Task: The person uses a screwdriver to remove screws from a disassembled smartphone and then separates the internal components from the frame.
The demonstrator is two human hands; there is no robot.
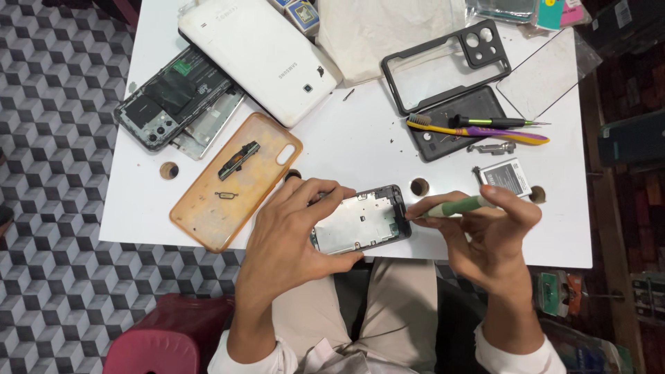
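My left hand (287,232) grips an opened phone frame (360,221) with a bare silver metal plate, holding it at the near edge of the white table (367,149). My right hand (488,232) holds a green-handled screwdriver (454,206), its tip touching the right end of the phone frame.
An orange phone case (222,194) holding small parts lies left. Behind it sit a dismantled phone (163,100) and a white tablet (260,48). A black bumper case (443,66), dark back cover (450,128), toothbrush (485,130), second screwdriver (495,122), glass sheet (544,73) and battery (506,176) lie right.
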